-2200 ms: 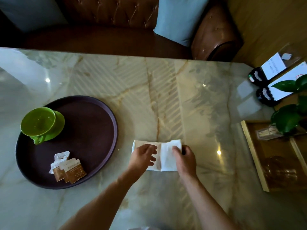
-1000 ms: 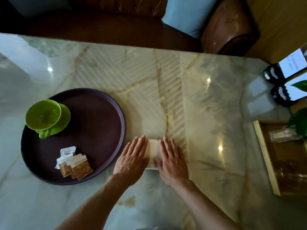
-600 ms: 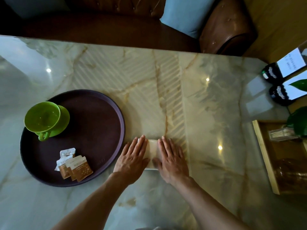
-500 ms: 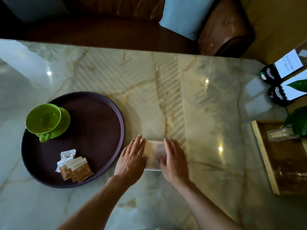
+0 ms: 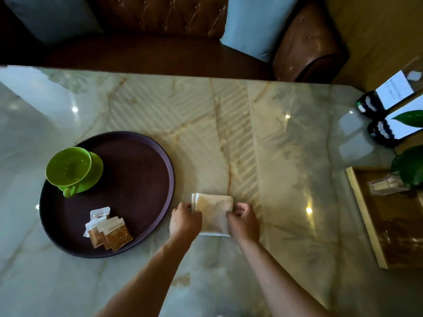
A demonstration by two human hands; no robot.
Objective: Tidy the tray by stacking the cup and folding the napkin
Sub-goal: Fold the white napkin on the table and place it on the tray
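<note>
Cup and sachets (three) in tray

Counter: polished marble look, glossy, veined, mirroring lights. Tray: dark, matt, finely textured. Cup on saucer: green, smooth, glazed sheen. Napkin: soft paper, matt, creased. Sachets: printed paper. Sofa: brown tufted leather. Box: pale bare wood.

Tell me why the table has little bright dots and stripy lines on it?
Head view: the glossy marble table mirrors ceiling lights as small glare spots; the diagonal stripes are reflections or shadows. The wide lens bends the table's edges, and the napkin looks mottled in the dim light.
</note>
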